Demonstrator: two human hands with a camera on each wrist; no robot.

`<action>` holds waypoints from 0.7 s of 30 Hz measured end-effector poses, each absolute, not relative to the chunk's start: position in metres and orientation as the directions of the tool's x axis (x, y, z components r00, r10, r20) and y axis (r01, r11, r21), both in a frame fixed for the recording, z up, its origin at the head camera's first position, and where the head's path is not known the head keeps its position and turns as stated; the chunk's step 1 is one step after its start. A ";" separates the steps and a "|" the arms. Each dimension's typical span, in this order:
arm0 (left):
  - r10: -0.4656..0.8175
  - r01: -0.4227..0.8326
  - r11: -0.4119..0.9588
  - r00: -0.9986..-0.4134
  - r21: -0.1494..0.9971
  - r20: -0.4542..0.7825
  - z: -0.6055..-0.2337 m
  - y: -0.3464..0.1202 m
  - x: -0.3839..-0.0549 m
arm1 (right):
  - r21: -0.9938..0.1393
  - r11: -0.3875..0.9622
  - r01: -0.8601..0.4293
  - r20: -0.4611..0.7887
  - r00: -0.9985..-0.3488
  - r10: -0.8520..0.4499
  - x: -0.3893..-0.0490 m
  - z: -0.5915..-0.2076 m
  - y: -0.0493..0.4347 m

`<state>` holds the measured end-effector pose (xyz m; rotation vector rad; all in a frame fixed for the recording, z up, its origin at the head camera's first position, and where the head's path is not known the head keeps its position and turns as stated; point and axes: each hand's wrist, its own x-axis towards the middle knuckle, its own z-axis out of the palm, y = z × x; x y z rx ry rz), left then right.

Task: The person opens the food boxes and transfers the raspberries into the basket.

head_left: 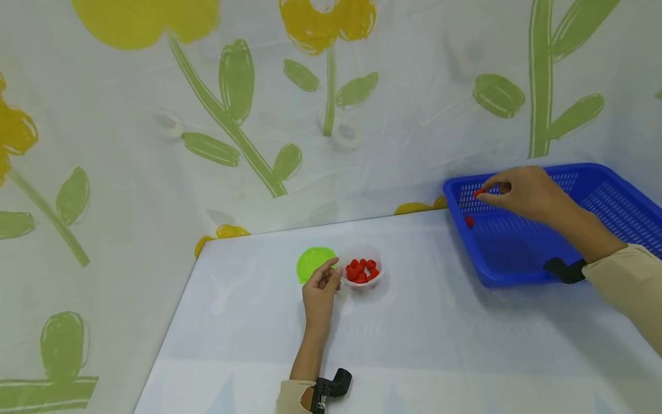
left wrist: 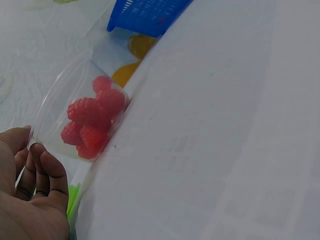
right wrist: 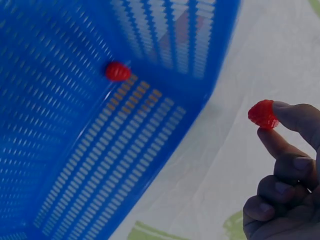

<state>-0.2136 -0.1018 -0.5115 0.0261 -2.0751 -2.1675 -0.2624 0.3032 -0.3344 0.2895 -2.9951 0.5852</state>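
Observation:
My right hand (head_left: 530,192) is over the left part of the blue basket (head_left: 517,247), pinching a red raspberry (right wrist: 263,114) between thumb and index finger. Another raspberry (right wrist: 118,71) lies inside the basket, at its left side in the head view. With thumb and fingertips my left hand (head_left: 319,296) pinches the rim of a clear plastic cup (left wrist: 52,115) that stands on the table. Several raspberries (left wrist: 90,112) sit in the bottom of that cup. Partly behind the left hand lies a bright green lid (head_left: 312,261).
The white table (head_left: 248,322) meets a flower-printed cloth (head_left: 393,144) along its back edge. At the right rear, the basket's raised rim stands close to that cloth. White table surface lies between cup and basket.

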 end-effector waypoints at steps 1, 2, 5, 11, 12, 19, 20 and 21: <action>-0.117 0.087 -0.042 -0.990 0.995 0.082 -0.511 -0.101 -0.212 | -0.363 0.910 -0.198 0.107 -0.980 -0.170 -0.265 -0.334 0.306; -0.121 0.085 -0.045 -0.990 0.995 0.079 -0.510 -0.099 -0.211 | -0.362 0.910 -0.200 0.104 -0.979 -0.173 -0.267 -0.334 0.309; -0.133 0.081 -0.047 -0.988 0.996 0.074 -0.508 -0.096 -0.206 | -0.362 0.910 -0.202 0.094 -0.979 -0.180 -0.271 -0.335 0.316; -0.140 0.078 -0.053 -0.988 0.996 0.070 -0.509 -0.096 -0.204 | -0.361 0.912 -0.196 0.051 -0.980 -0.190 -0.280 -0.345 0.325; -0.140 0.078 -0.052 -0.988 0.996 0.070 -0.509 -0.096 -0.204 | -0.356 0.914 -0.195 0.044 -0.980 -0.192 -0.281 -0.346 0.326; -0.139 0.087 -0.066 -0.987 0.994 0.077 -0.508 -0.094 -0.205 | -0.330 0.922 -0.204 0.040 -0.979 -0.202 -0.289 -0.350 0.333; -0.139 0.089 -0.072 -0.987 0.993 0.078 -0.508 -0.093 -0.205 | -0.332 0.921 -0.205 0.041 -0.978 -0.203 -0.290 -0.351 0.333; -0.138 0.090 -0.083 -0.987 0.992 0.078 -0.508 -0.093 -0.205 | -0.331 0.921 -0.208 0.042 -0.978 -0.206 -0.291 -0.352 0.334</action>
